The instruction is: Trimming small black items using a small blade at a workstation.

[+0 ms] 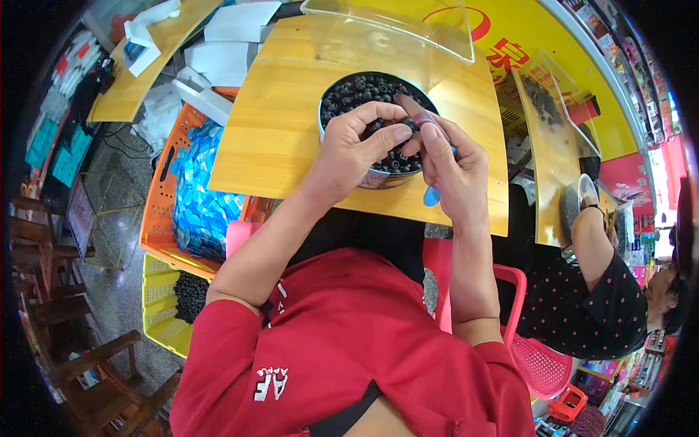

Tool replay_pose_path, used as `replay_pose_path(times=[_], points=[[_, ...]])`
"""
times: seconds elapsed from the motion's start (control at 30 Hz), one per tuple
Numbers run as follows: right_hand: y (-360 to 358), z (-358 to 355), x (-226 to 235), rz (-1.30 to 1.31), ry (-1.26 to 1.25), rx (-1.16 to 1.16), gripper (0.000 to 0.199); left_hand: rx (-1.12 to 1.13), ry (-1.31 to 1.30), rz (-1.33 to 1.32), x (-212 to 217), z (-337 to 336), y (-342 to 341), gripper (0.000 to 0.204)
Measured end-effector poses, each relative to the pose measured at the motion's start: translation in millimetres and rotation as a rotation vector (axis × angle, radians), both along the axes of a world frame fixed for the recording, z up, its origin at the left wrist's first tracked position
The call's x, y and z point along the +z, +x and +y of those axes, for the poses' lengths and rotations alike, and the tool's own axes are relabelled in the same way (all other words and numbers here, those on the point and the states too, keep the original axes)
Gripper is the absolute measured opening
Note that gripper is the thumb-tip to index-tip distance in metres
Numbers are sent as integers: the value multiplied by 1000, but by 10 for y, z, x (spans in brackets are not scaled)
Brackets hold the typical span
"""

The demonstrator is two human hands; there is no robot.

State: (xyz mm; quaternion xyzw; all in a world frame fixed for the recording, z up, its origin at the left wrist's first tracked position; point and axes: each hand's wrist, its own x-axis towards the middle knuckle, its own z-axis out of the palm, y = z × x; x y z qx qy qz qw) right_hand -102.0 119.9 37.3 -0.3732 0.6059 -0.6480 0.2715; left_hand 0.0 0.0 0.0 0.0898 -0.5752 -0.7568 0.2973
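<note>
Black small ring-shaped parts [364, 91] fill round metal tin [378, 178] on yellow wooden board [277, 138]; left hand [357, 142] pinches one; right hand [451, 164] grips blue-handled tool [431, 195].

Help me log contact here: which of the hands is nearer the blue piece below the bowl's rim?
Right. The right hand lies against the blue piece; the left hand rests over the bowl, farther off.

Bright, even daylight, soft shadows, sharp centre; fisheye bends edges into a dark rim.
</note>
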Motion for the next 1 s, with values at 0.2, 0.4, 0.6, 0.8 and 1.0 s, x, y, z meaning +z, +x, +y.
replay_pose_path(times=[0.2,0.4,0.6,0.8,1.0], points=[[-100,21,-66,13,9,-20,25,-48,125,74,19,40,-53,22],[-107,46,10,-66,-35,-4,24,-121,178,83,8,12,-98,19],[-135,62,-21,-79,-29,24,24,-149,276,130,-62,-3,-166,15],[-177,33,-30,-64,24,45,21,-212,319,171,-80,-51,-122,16],[-106,-30,-24,-224,-26,85,23,-270,341,176,2,-227,103,18]])
